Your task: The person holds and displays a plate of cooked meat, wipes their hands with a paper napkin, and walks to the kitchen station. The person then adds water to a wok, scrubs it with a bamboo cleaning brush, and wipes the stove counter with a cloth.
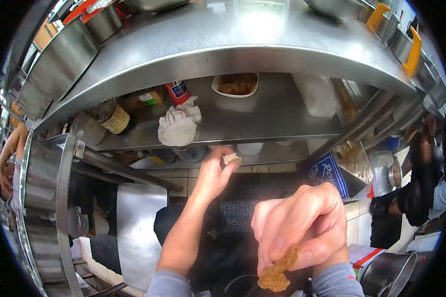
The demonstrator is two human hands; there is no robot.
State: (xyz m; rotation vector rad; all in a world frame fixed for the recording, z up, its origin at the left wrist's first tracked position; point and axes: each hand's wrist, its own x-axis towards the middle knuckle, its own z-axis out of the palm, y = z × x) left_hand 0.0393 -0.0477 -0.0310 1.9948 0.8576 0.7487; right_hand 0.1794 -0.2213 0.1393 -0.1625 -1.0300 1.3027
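My right hand point(305, 222), close to the camera, is closed with fingertips and thumb pinching a brown, lumpy piece of food point(274, 278). The piece hangs down from the fingers; its exact kind does not show. Farther off, my left hand point(215, 171) is closed on a small pale crumpled piece point(230, 158) between thumb and fingers, in front of the lower shelf's edge. I cannot tell what that piece is made of. Nearest above the left hand, a bunched white cloth point(177, 126) hangs over the edge of the middle shelf point(262, 114).
On the middle shelf stand a white dish with brown residue point(236, 85), a red container point(177, 91) and a labelled jar point(115, 118). Steel pots point(62, 59) are at upper left. A blue box point(327, 173) is at right, near another person's dark clothing point(414, 195).
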